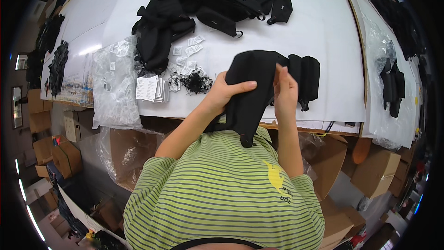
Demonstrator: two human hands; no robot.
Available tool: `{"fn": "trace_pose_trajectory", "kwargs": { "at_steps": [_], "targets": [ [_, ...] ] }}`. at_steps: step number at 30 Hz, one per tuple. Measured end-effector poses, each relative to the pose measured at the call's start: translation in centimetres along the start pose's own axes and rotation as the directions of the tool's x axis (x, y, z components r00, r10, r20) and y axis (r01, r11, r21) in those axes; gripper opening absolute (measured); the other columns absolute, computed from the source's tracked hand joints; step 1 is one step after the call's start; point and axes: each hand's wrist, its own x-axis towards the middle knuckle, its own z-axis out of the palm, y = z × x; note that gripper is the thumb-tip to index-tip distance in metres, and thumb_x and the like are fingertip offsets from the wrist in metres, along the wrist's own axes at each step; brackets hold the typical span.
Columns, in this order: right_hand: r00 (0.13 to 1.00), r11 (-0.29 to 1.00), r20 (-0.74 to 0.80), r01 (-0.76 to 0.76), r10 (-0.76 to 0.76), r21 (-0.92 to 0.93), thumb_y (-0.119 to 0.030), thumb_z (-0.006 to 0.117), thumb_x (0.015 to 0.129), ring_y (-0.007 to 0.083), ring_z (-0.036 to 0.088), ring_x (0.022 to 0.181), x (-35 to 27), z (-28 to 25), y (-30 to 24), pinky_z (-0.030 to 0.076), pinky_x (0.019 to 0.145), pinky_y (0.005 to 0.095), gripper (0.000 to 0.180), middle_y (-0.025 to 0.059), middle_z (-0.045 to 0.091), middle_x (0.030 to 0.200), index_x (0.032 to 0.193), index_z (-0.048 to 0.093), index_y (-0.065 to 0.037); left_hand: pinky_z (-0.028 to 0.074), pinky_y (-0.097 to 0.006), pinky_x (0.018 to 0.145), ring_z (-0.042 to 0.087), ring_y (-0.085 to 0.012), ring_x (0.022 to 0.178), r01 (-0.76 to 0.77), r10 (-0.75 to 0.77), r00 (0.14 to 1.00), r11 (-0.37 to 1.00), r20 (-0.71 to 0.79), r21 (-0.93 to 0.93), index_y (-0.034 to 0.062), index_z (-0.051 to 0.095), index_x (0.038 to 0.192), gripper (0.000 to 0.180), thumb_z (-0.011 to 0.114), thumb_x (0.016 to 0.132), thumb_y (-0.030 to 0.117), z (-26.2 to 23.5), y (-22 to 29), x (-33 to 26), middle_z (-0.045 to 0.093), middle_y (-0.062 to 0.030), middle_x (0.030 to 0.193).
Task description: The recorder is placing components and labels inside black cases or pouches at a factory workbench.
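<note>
In front of my chest I hold a black fabric pouch point(249, 106), upright with its lower end near my shirt. My left hand point(227, 91) grips its left side, thumb flat across the front and the other fingers hidden behind. My right hand point(286, 93) is at the pouch's right edge, fingers bent and drawn together there; what lies between the fingertips is partly hidden. Just right of that hand, a row of black pouches point(309, 78) rests on the white table point(333, 41). A large heap of black pouches point(215, 0) covers the far part of the table.
Left of my hands lie a stack of printed cards point(150, 89), a tangle of black strings point(196, 82), small white packets point(188, 51) and a clear plastic bag point(115, 83). Cardboard boxes point(377, 171) stand below the table edge. Another table point(370, 23) with black items adjoins at right.
</note>
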Motion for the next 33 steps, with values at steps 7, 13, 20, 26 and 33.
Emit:
{"fn": "trace_pose_trajectory", "kwargs": {
  "at_steps": [7, 13, 20, 26, 33],
  "targets": [
    [0.921, 0.944, -0.251, 0.244, -0.297, -0.221, -0.009, 0.066, 0.084, 0.0087, 0.056, 0.077, 1.2, -0.3, -0.9, 0.042, 0.074, 0.019, 0.011, 0.002, 0.063, 0.086, 0.087, 0.063, 0.001, 0.054, -0.026, 0.067, 0.064, -0.0152, 0.075, 0.032, -0.032, 0.999, 0.999, 0.019, 0.026, -0.006, 0.059, 0.102, 0.035, 0.073, 0.074, 0.011, 1.0, -0.5, 0.2, 0.065, -0.0107, 0.087],
    [0.875, 0.82, -0.086, 0.406, -0.476, -0.403, -0.008, 0.065, 0.083, 0.0058, 0.053, 0.071, 1.5, -0.5, -0.3, 0.041, 0.063, 0.0196, 0.008, 0.0007, 0.061, 0.078, 0.088, 0.063, -0.002, 0.054, -0.026, 0.067, 0.064, -0.0153, 0.074, 0.054, -0.053, 0.997, 0.999, -0.055, 0.002, -0.0054, 0.06, 0.101, 0.034, 0.072, 0.074, 0.011, 0.5, -0.2, 0.5, 0.065, -0.0109, 0.087],
    [0.842, 0.56, 0.135, 0.458, -0.522, -0.691, -0.003, 0.067, 0.078, 0.0133, 0.051, 0.062, 1.5, -0.3, -2.1, 0.041, 0.057, 0.0246, 0.009, 0.0044, 0.056, 0.073, 0.085, 0.062, -0.003, 0.054, -0.027, 0.063, 0.064, -0.0155, 0.069, 0.055, -0.054, 0.998, 0.998, -0.041, 0.015, -0.0029, 0.058, 0.1, 0.037, 0.073, 0.071, 0.013, 0.5, 0.2, 0.3, 0.064, -0.0098, 0.084],
    [0.738, 0.38, 0.339, 0.617, -0.583, -0.689, 0.003, 0.068, 0.071, 0.0205, 0.052, 0.065, 0.5, 0.4, -2.9, 0.042, 0.057, 0.0292, 0.013, 0.0061, 0.057, 0.073, 0.08, 0.062, -0.003, 0.053, -0.026, 0.06, 0.064, -0.0155, 0.067, 0.055, -0.079, 0.984, 0.987, -0.158, -0.148, -0.0037, 0.059, 0.099, 0.033, 0.071, 0.074, 0.012, 0.1, -0.2, 0.6, 0.065, -0.0089, 0.083],
    [0.693, 0.454, 0.589, 0.719, -0.416, -0.526, -0.002, 0.07, 0.068, 0.0214, 0.053, 0.067, -3.5, 2.2, -3.5, 0.043, 0.057, 0.031, 0.014, 0.0051, 0.056, 0.072, 0.08, 0.062, -0.002, 0.054, -0.025, 0.058, 0.065, -0.0151, 0.064, -0.015, -0.046, 0.986, 0.935, -0.163, -0.354, -0.0001, 0.064, 0.09, 0.016, 0.065, 0.08, 0.013, -3.6, 1.7, 2.4, 0.067, -0.0079, 0.079]
  ]
}}
